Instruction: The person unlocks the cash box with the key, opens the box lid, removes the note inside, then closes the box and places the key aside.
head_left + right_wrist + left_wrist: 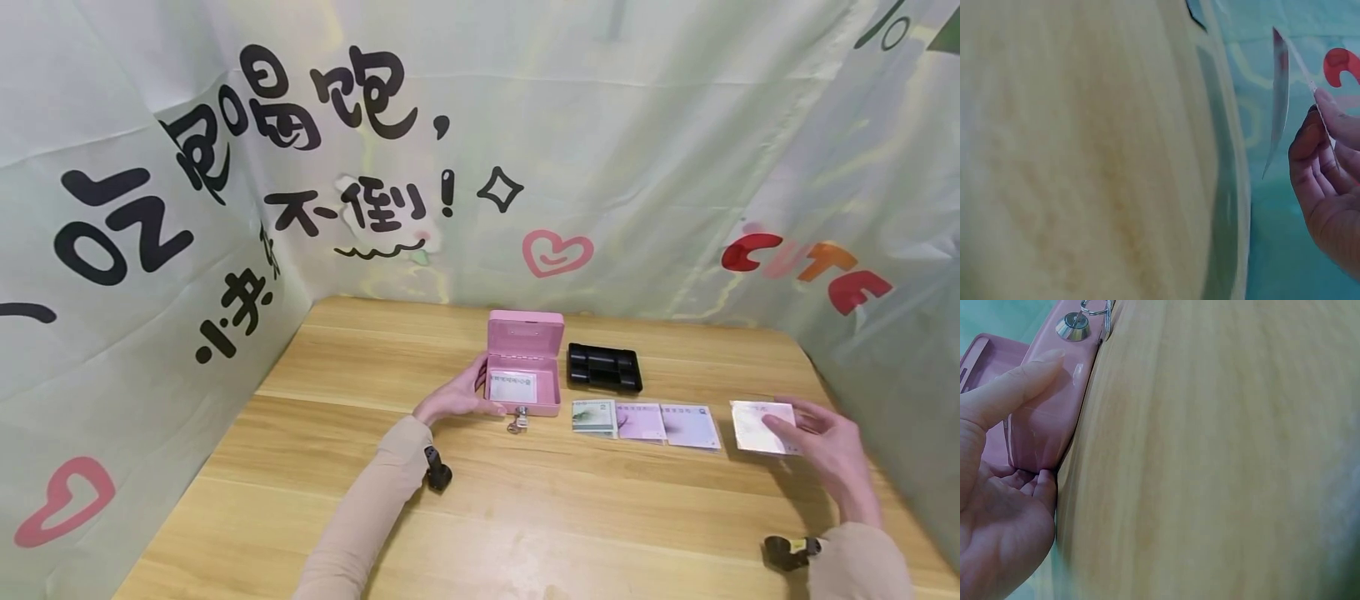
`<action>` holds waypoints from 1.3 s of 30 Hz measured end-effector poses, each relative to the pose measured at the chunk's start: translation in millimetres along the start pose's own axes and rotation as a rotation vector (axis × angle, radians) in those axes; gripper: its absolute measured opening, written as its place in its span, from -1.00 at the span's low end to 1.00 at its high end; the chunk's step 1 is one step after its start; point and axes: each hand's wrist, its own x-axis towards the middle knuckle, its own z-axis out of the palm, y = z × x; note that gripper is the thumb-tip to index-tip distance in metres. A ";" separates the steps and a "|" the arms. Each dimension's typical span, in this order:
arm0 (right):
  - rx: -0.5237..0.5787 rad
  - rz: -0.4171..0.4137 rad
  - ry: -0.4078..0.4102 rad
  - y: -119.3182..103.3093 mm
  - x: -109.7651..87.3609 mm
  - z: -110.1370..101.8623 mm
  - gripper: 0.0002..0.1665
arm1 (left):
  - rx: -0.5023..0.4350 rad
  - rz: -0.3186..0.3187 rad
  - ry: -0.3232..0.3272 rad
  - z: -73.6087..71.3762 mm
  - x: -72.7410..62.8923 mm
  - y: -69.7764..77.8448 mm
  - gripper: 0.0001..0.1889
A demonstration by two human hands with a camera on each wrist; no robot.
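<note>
A pink cash box (557, 392) stands on the table with its lid up and a banknote (513, 387) inside. My left hand (459, 395) holds the box at its left front corner; in the left wrist view the thumb (1019, 387) lies along the front, below the lock (1073, 327), and the other fingers bend at the side. Keys (514, 427) hang from the lock. On the right, my right hand (828, 446) pinches pale banknotes (761, 425) between thumb and fingers. The right wrist view shows them edge-on, one sheet (1280, 100) spreading away; their exact number cannot be told.
Right of the box lie three groups of banknotes in a row: green (594, 417), pink-purple (641, 422) and bluish (690, 426). Behind them sits a black compartment tray (604, 367). Printed cloth (637, 167) hangs along the back and sides of the wooden table (555, 517).
</note>
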 end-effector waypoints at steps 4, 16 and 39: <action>-0.115 0.014 0.005 0.1 5.5 0.4 -0.28 | 0.000 0.002 -0.002 -0.4 -0.6 0.7 0.27; -0.167 0.024 -0.035 -0.3 14.5 6.7 -0.11 | -0.018 0.006 -0.010 -1.2 -0.1 -1.5 0.27; -0.242 0.025 -0.085 0.5 24.6 13.4 -0.14 | -0.005 0.012 0.002 -0.4 0.3 -1.9 0.28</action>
